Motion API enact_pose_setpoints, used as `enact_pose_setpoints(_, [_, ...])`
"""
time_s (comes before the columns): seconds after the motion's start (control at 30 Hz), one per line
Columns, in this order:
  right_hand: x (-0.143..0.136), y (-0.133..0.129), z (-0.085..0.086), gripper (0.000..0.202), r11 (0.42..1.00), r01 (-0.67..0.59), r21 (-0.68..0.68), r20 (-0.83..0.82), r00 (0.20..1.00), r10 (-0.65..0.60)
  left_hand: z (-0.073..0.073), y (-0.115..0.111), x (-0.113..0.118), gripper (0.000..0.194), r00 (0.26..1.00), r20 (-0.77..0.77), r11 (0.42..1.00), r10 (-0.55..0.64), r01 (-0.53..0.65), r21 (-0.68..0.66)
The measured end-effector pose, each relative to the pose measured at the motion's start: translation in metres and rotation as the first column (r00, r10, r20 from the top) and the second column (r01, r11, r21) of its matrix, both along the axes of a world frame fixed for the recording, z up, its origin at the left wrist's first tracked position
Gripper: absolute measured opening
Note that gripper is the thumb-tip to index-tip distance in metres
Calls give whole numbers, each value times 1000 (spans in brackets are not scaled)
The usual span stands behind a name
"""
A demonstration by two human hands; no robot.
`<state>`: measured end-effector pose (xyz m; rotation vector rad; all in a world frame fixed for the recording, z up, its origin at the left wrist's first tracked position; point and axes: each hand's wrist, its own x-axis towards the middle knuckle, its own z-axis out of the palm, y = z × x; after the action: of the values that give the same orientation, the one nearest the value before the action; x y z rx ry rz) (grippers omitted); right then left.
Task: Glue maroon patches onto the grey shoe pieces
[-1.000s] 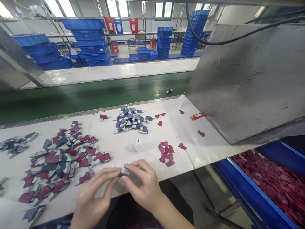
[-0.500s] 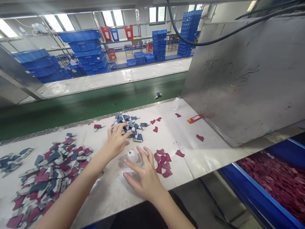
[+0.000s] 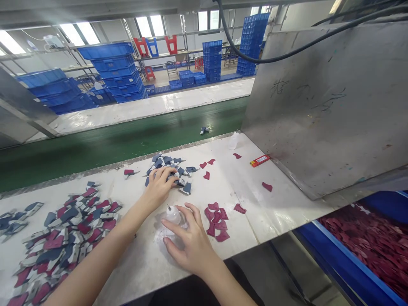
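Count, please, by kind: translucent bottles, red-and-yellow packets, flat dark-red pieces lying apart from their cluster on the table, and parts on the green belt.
Translucent bottles: 2
Red-and-yellow packet: 1
Single dark-red pieces: 6
Part on the green belt: 1
Total: 10

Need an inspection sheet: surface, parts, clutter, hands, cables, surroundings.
Surface: white bench, marked in places.
Parts: blue-and-white pile; maroon-and-blue pile farther left; loose maroon pieces.
Clutter: red-and-yellow packet near metal panel.
Hands: left hand at blue-and-white pile, grip unclear; right hand open at translucent bottle, contact unclear.
Cables: dark cable hanging overhead.
Surroundings: green belt carrying one part; stacked blue crates beyond.
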<state>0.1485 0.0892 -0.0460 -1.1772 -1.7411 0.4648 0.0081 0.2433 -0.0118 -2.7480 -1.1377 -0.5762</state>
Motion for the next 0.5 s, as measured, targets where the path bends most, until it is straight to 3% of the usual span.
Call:
enact_pose_setpoints(0.13, [3,-4,3,37,994,-19,109,-75,997,28,10,-11,-2,23,974,222,994,44,-20,-110])
enact_pose_setpoints(0.3, [5,-8,6,42,974,-65,217,-106,990,89,27,-35,-9,30,889,458,971,-17,123,-204])
enact_pose_setpoints(0.5, [7,-12,-3,62,940,-42,338,-103,991,82,29,-50,-20,25,824,566,952,1,172,-252])
